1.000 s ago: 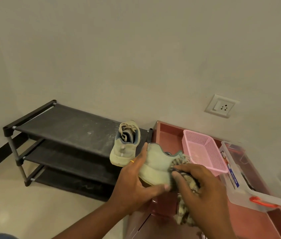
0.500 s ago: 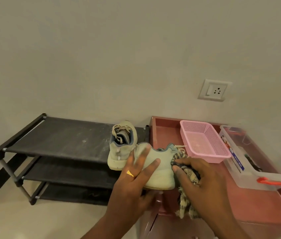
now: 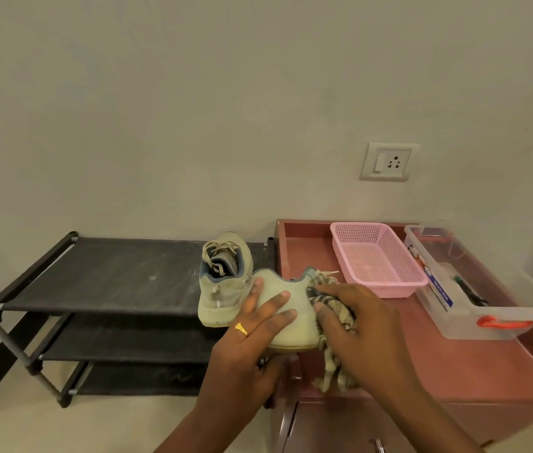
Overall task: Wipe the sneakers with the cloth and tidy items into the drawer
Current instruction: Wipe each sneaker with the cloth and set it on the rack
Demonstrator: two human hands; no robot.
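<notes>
My left hand (image 3: 252, 341) holds a pale green sneaker (image 3: 294, 305) up in front of me, fingers spread across its side and thumb under the sole. My right hand (image 3: 363, 325) grips a patterned cloth (image 3: 333, 371) and presses it against the sneaker's lace end. The cloth's loose end hangs down below my hand. The second sneaker (image 3: 222, 282) of the pair stands on the right end of the black shoe rack's top shelf (image 3: 111, 276), heel toward me.
A reddish-brown cabinet (image 3: 474, 364) stands right of the rack, with drawer fronts (image 3: 350, 433) below its top. On it sit a pink mesh basket (image 3: 376, 256) and a clear plastic box (image 3: 481, 286) with an orange latch, holding small items. A wall socket (image 3: 388, 161) is above.
The view has tilted up and steadied. My left-hand fingers have spread wider over the sneaker's side. The cloth in my right hand has shifted slightly along the sneaker.
</notes>
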